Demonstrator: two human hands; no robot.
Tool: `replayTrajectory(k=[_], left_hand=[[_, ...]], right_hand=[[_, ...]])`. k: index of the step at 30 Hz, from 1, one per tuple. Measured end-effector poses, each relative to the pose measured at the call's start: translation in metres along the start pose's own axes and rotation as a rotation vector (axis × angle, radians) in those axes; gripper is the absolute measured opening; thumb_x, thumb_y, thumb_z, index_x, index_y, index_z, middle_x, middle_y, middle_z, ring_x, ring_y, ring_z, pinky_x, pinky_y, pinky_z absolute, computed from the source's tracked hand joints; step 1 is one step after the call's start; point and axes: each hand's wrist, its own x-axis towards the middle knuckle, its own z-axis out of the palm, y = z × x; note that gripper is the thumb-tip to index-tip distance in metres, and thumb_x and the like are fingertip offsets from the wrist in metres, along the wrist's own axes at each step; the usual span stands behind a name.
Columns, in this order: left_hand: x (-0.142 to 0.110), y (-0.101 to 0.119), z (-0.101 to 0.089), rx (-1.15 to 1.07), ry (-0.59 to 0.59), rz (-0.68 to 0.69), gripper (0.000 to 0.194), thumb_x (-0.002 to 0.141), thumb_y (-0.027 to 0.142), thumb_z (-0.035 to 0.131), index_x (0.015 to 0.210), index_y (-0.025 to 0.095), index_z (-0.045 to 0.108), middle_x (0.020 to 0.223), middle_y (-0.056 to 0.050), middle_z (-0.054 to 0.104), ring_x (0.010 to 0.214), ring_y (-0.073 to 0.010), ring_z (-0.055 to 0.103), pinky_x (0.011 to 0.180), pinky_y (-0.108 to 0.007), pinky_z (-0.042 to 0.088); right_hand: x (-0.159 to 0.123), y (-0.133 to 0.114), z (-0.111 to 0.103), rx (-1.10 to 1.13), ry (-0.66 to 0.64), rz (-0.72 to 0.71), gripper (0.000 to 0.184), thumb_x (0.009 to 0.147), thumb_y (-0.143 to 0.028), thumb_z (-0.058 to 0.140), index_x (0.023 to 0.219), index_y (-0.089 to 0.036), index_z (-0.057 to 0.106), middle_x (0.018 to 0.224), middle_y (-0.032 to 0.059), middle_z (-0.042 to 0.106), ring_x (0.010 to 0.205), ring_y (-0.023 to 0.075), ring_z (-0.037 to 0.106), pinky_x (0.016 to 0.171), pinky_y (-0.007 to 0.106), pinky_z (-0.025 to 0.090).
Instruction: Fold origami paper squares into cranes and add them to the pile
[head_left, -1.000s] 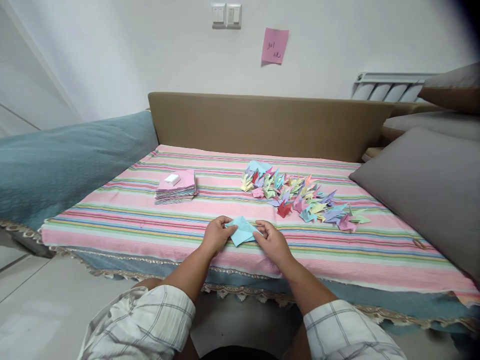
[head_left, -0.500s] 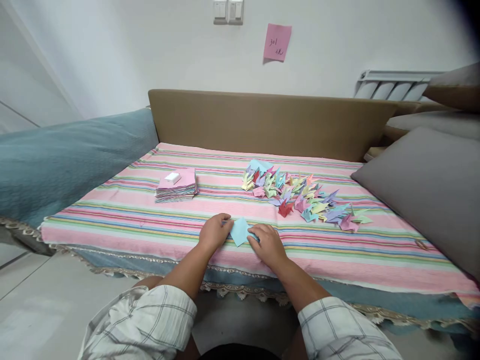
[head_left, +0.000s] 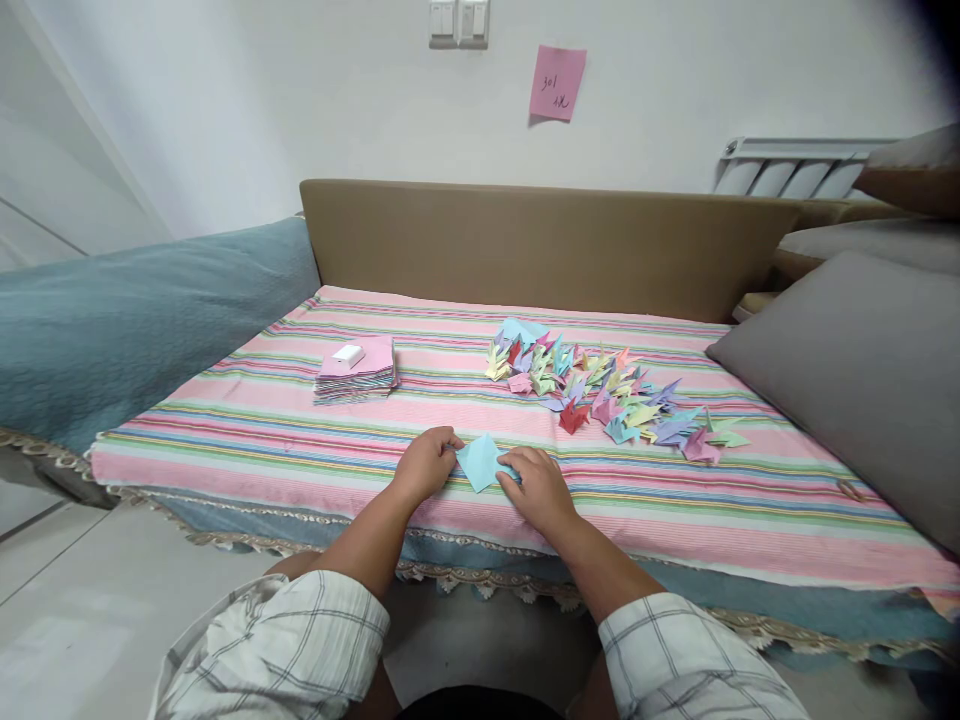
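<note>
A light blue folded square of origami paper [head_left: 478,464] lies on the striped cover with one corner toward me. My left hand [head_left: 426,464] is at the paper's left corner, its thumb and fingers closed on that edge. At the right corner, my right hand [head_left: 538,490] pinches the paper between thumb and curled fingers. The fingertips are partly hidden under each hand. Beyond the right hand lies a group of folded paper cranes [head_left: 600,390] in many colours.
On the left sits a stack of coloured paper [head_left: 355,384] topped by a small white block [head_left: 349,355]. A grey cushion [head_left: 855,390] rests at the right, and a brown backrest [head_left: 525,250] runs along the wall. A small brownish loop [head_left: 850,489] lies near the cushion.
My left hand has shifted slightly left, and more of the blue paper's left side shows. The right hand stays almost in place. The view has moved a little.
</note>
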Motion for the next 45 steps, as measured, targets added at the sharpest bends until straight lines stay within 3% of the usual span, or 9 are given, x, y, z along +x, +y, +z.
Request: replayTrajectory(k=[8,13,17,22,28,45], left_hand=[[0.003,-0.002,0.010,-0.060,0.001,-0.007,0.018,0.072,0.012,0.048,0.074,0.020,0.063,0.113,-0.004,0.062,0.114,-0.0203,0.050,0.095,-0.032,0.036],[0.003,-0.001,0.013,-0.028,0.005,-0.015,0.018,0.069,0.015,0.055,0.083,0.019,0.066,0.125,-0.009,0.054,0.108,-0.0215,0.054,0.092,-0.032,0.039],[0.002,0.001,0.014,0.028,0.024,0.001,0.019,0.068,0.016,0.057,0.085,0.020,0.065,0.122,-0.008,0.056,0.104,-0.0216,0.056,0.089,-0.033,0.041],[0.001,0.006,0.013,0.073,0.007,-0.026,0.015,0.067,0.021,0.060,0.081,0.020,0.066,0.119,-0.008,0.058,0.118,-0.0255,0.046,0.092,-0.036,0.039],[-0.003,0.013,0.014,0.116,-0.007,-0.063,0.022,0.068,0.026,0.061,0.088,0.024,0.070,0.135,-0.007,0.045,0.119,-0.0300,0.044,0.095,-0.043,0.035],[-0.006,0.018,0.024,0.183,-0.035,-0.016,0.025,0.069,0.029,0.062,0.093,0.030,0.069,0.139,-0.001,0.040,0.124,-0.0314,0.035,0.098,-0.049,0.030]], right_hand=[[0.000,-0.001,-0.001,-0.020,-0.004,-0.001,0.024,0.082,-0.030,0.054,0.103,-0.023,0.063,0.104,0.0058,0.063,0.098,0.0217,0.052,0.085,0.035,0.038],[0.000,-0.002,-0.001,-0.033,-0.015,0.008,0.026,0.082,-0.029,0.053,0.106,-0.022,0.062,0.104,0.0058,0.062,0.098,0.0222,0.051,0.084,0.035,0.038],[0.000,-0.003,-0.002,-0.038,-0.017,0.016,0.026,0.082,-0.028,0.053,0.106,-0.022,0.062,0.104,0.0055,0.062,0.098,0.0224,0.051,0.084,0.035,0.038],[0.000,-0.002,-0.001,-0.041,-0.010,0.004,0.026,0.082,-0.029,0.053,0.106,-0.023,0.062,0.103,0.0062,0.062,0.097,0.0221,0.051,0.084,0.035,0.038],[0.000,-0.001,0.001,-0.038,-0.001,-0.001,0.028,0.082,-0.028,0.054,0.108,-0.022,0.061,0.105,0.0063,0.062,0.098,0.0222,0.051,0.085,0.035,0.038],[0.003,-0.004,-0.001,-0.042,-0.013,0.030,0.029,0.079,-0.027,0.057,0.108,-0.025,0.062,0.101,0.0056,0.060,0.096,0.0218,0.050,0.084,0.034,0.038]])
